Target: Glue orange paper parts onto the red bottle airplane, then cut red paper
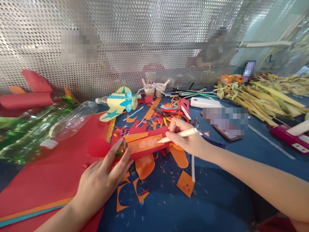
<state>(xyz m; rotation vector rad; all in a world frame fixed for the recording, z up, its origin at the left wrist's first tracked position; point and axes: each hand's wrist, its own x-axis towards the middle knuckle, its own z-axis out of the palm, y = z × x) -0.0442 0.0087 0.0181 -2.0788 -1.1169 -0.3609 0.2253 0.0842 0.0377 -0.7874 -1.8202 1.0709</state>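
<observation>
A bottle wrapped in red paper (152, 149) lies at the centre, with an orange strip (137, 144) bearing pale round marks along it. My left hand (103, 170) rests its fingers over the bottle's left end, near the clear neck. In my right hand (184, 137) is a white pen (190, 132), pinched between the fingers, its tip on or just above the orange strip at the last round mark. Orange rounded pieces (145, 166) stick out below the red wrap.
Paper scraps (130, 118) surround the bottle. Plastic bottles (74, 122) and red sheets (48, 170) lie left. Behind are a yellow-and-blue bottle rocket (118, 103) and small cups (159, 90). A phone (227, 124), a purple tool (291, 138) and dried husks (270, 100) are right.
</observation>
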